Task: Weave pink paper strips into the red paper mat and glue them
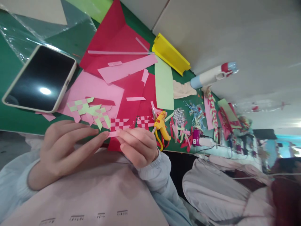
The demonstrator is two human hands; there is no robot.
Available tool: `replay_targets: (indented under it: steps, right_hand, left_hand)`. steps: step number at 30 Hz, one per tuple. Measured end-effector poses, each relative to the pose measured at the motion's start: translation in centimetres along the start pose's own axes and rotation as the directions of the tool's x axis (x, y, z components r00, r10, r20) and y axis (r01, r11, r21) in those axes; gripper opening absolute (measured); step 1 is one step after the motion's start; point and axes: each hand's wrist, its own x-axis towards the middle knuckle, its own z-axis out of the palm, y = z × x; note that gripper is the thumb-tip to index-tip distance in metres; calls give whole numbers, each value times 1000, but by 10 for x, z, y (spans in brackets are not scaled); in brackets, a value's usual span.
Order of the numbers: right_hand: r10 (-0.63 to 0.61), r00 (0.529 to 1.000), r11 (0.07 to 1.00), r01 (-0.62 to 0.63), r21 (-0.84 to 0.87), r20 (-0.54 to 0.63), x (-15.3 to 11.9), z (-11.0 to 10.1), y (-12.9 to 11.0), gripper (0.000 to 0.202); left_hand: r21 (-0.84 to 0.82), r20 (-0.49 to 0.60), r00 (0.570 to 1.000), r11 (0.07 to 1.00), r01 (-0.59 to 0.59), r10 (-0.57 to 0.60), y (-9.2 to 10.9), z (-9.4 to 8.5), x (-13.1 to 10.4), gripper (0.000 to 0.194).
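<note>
A pink paper strip (pixel 113 134) is held beside a checkered paper weave (pixel 117 123) at the edge of the green surface (pixel 16 121), a pale wall (pixel 223 34) beyond. The right hand (pixel 138 144) pinches one end in its grip; the left hand (pixel 67 149) has fingertips at the other, whether pinching I can't tell.

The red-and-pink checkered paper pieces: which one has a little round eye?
The checkered piece beside the yellow tool: a small eye shows on it. The other checkered piece, just beyond the pink strip, shows none.
</note>
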Motion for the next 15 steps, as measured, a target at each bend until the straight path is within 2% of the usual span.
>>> replay_targets:
  steps: [1, 3, 6, 9, 12, 15]
  right_hand:
    - [34, 999, 999, -34, 15, -3, 1, -2, -1, 12]
    - [75, 997, 997, -76, 34, 31, 4, -6, -1, 7]
    - [98, 988, 993, -104, 48, 115, 6, -10, -1, 16]
    - [121, 984, 986, -134, 95, 133, 0, -10, -1, 19]
    - [156, 979, 973, -176, 150, 133, -10, -5, -4, 17]
    - [215, 954, 959, -247, 142, 207, -20, -2, -9, 16]
  left_hand:
    - [53, 2, 993, 992, -118, 118, 0, -2, 0, 64]
    - [109, 2, 974, 968, -226, 227, 0, -5, 1, 61]
    - [96, 36, 975, 971, -221, 219, 6, -6, 7, 50]
    - [84, 83, 969, 968, -237, 231, 10, -6, 13, 39]
    - [86, 64, 962, 959, -272, 267, 8, -3, 12, 32]
    - [79, 76, 951, 949, -305, 300, 5, -1, 7, 30]
